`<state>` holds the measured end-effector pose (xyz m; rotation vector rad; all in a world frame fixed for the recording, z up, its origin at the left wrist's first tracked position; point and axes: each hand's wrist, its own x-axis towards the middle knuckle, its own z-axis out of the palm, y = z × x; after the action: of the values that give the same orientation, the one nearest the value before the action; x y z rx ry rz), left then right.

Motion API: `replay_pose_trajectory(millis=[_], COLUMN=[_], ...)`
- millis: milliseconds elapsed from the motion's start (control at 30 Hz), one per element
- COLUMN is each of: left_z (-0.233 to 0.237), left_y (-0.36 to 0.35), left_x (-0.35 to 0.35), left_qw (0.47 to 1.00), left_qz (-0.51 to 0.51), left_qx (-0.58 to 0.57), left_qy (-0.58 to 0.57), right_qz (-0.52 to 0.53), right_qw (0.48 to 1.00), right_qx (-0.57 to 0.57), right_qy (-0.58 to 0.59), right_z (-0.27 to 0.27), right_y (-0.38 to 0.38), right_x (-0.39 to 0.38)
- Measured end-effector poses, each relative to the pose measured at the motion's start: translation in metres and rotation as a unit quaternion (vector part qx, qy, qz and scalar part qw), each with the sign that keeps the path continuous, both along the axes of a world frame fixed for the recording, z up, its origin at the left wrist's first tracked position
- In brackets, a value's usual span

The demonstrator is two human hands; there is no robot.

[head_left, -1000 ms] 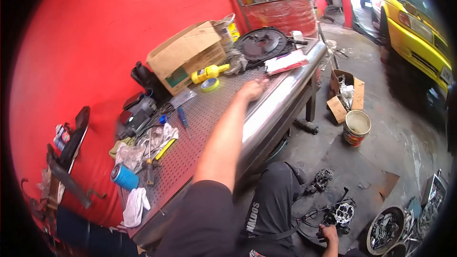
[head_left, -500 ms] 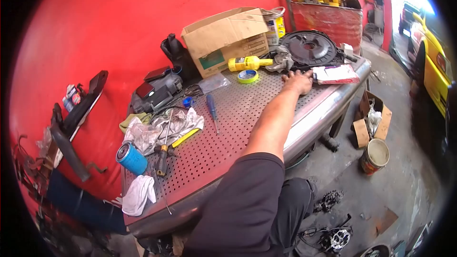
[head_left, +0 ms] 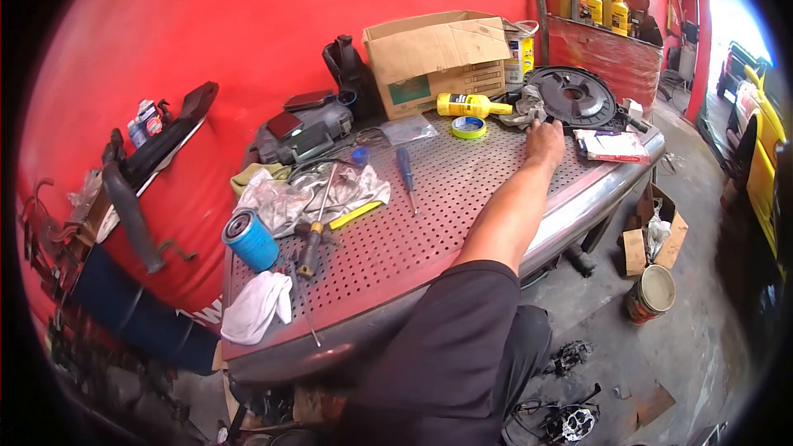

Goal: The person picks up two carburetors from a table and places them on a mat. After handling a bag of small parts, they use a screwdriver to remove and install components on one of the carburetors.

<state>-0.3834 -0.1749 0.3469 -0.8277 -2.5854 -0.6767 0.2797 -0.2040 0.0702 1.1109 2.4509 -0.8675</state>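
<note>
**Daylight at the Right Edge of Your Red Workshop**

Ahead of you spreads a smooth, glossy, bright red painted wall [head_left: 273, 21], with a dark upright pipe [head_left: 539, 12] running up it. Along it stands your long workbench with a perforated metal top [head_left: 434, 219], its rounded steel front edge [head_left: 533, 241] catching a pale shine. To your left is a large drum in red and dark blue [head_left: 142, 318]. On your right, a stained grey concrete floor [head_left: 611, 347] stretches past a narrow red pillar [head_left: 702, 25] towards a white-bright open doorway [head_left: 737, 12].
</note>
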Motion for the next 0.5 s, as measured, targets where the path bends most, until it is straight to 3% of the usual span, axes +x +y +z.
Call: replay_pose_trajectory(millis=[67,233,267,300,333,367,400,467,500], left_z=[0.021,0.027,0.044,0.036,0.031,0.047,0.055,0.051,0.061], left_y=[-0.029,-0.105,-0.128,-0.144,-0.161,-0.182,-0.198,-0.218,-0.216], left_x=[0.014,-0.017,-0.001,-0.019,-0.044,-0.031,-0.018,-0.038,-0.011], left_qw=[0.993,0.997,0.999,0.994,0.996,0.994,0.99,0.966,0.954], left_qz=[0.003,0.038,0.03,0.051,0.074,0.084,0.112,0.13,0.129], left_qx=[0.108,0.022,0.012,0.014,0.01,-0.07,-0.077,-0.216,-0.263], left_qy=[-0.048,0.066,0.033,0.097,0.056,0.025,0.028,0.065,0.061], right_qz=[-0.019,-0.049,-0.025,-0.005,0.009,-0.031,-0.017,-0.033,-0.042], right_qw=[0.999,0.996,0.995,0.992,0.989,0.987,0.996,0.991,0.992], right_qx=[0.002,-0.026,0.011,0.048,0.084,0.071,0.026,0.039,0.056], right_qy=[0.033,0.073,0.096,0.115,0.125,0.14,0.088,0.122,0.108], right_z=[0.026,0.073,0.067,0.052,0.034,0.001,0.009,0.03,0.033], right_y=[-0.004,-0.01,-0.012,-0.011,-0.01,-0.006,-0.006,-0.017,-0.02], right_x=[-0.006,-0.006,0.001,0.005,0.014,0.026,0.026,0.023,0.022])
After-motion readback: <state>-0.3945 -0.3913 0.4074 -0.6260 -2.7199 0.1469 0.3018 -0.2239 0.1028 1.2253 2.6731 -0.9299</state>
